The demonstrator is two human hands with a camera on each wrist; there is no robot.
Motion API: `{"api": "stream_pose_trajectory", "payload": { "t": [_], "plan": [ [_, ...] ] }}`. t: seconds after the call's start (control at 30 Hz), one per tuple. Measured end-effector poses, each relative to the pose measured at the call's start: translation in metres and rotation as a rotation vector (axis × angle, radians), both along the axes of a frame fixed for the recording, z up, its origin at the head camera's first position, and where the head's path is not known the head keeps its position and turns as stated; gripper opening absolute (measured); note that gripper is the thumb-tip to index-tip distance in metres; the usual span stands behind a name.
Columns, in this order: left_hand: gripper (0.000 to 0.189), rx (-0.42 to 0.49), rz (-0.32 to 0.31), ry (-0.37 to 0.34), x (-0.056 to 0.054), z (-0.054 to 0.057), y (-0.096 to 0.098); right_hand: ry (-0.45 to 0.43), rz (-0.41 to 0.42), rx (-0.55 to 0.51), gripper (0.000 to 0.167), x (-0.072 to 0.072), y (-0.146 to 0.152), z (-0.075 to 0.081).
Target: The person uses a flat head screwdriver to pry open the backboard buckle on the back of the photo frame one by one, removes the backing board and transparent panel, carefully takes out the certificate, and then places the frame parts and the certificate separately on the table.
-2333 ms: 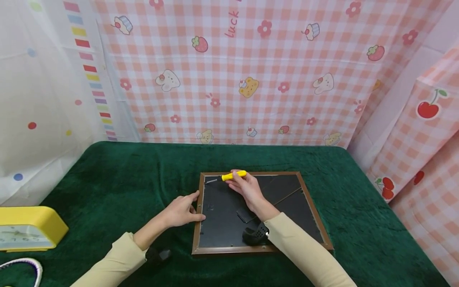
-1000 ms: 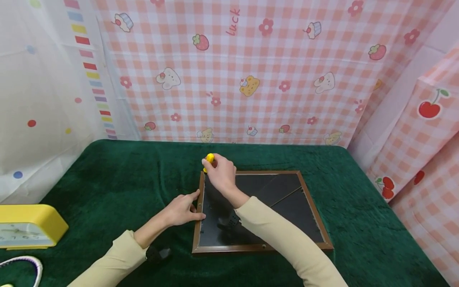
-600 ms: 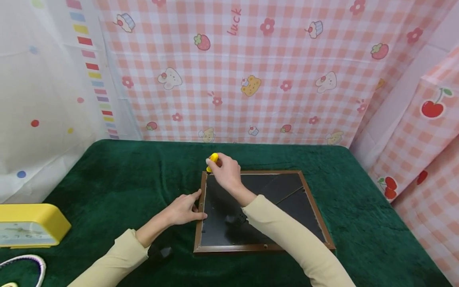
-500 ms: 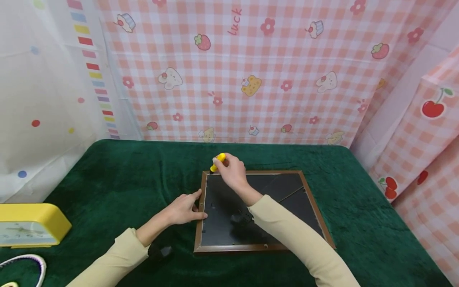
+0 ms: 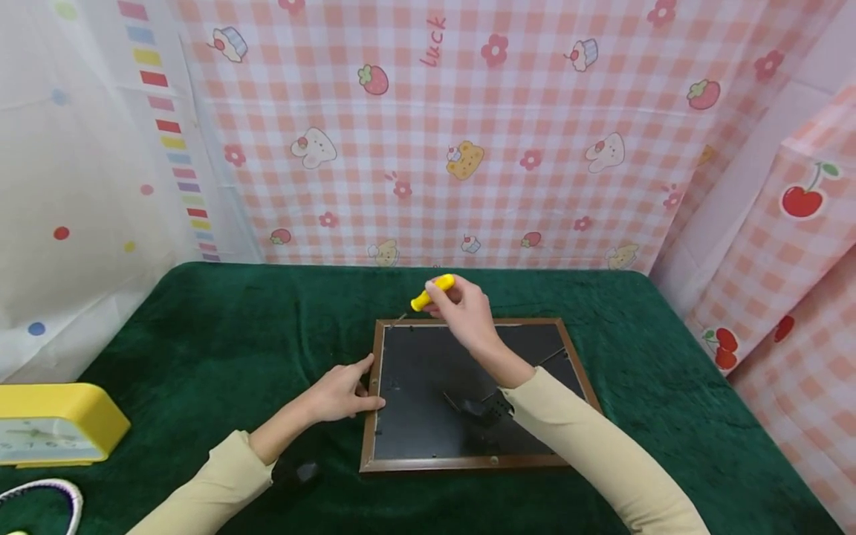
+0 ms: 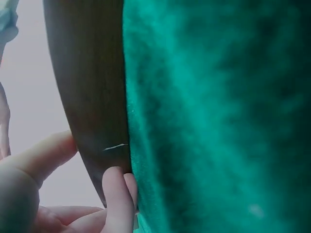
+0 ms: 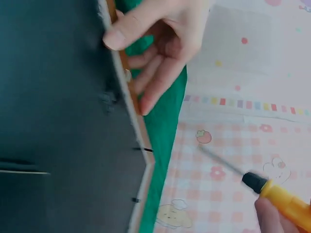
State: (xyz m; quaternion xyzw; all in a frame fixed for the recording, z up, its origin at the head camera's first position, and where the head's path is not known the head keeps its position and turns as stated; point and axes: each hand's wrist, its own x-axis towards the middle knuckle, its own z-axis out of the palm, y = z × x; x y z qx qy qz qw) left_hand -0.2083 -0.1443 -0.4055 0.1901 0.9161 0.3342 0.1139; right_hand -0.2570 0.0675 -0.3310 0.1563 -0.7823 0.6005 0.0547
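Observation:
A picture frame [image 5: 368, 438] with a brown border lies face down, its black backing board [image 5: 414, 423] showing. My left hand [image 5: 341, 391] grips the frame's left side, thumb over the top and fingers along the outer side. In the left wrist view, fingertips [image 6: 116, 187] press the brown outer side. My right hand [image 5: 466, 312] holds a screwdriver [image 5: 432, 292] by its yellow handle above the far left part of the frame. Its thin metal shaft slants down left towards the far left corner. Small dark tabs [image 7: 145, 149] show along the inner edge in the right wrist view.
A green velvety cloth [image 5: 234, 319] covers the table. On the left stand a yellow clock [image 5: 87, 416] and, nearer, a white looped object [image 5: 73, 494], partly cut off. A thin strip or cord [image 5: 551, 357] crosses the board's right part. Pink checked curtains [image 5: 428, 111] hang behind.
My right hand first moved left to the frame's far left corner, tipping the screwdriver upright, then drew back right, with the shaft slanting and visible again. The left hand has stayed put.

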Motion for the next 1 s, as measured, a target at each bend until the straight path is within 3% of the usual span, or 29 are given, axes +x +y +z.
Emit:
{"api": "stream_pose_trajectory", "payload": {
  "t": [0.13,0.23,0.37,0.53,0.77,1.0],
  "plan": [
    [0.078,0.031,-0.045,0.001,0.001,-0.002,-0.006,-0.159,0.084,-0.158,0.031,0.011,0.016,-0.01],
    [0.071,0.067,-0.075,-0.007,-0.003,-0.001,-0.012,-0.247,0.112,-0.199,0.036,0.018,0.027,-0.024],
    [0.064,0.109,-0.05,-0.039,-0.012,0.0,-0.017,-0.34,0.152,-0.215,0.041,0.031,0.039,-0.038],
    [0.069,0.13,-0.014,-0.095,-0.024,0.004,-0.016,-0.448,0.199,-0.279,0.046,0.055,0.048,-0.051],
    [0.074,0.125,0.018,-0.127,-0.038,0.006,-0.011,-0.533,0.198,-0.334,0.051,0.083,0.043,-0.063],
    [0.079,0.134,0.021,-0.175,-0.046,0.001,-0.006,-0.555,0.214,-0.356,0.052,0.096,0.039,-0.075]
  ]
}}
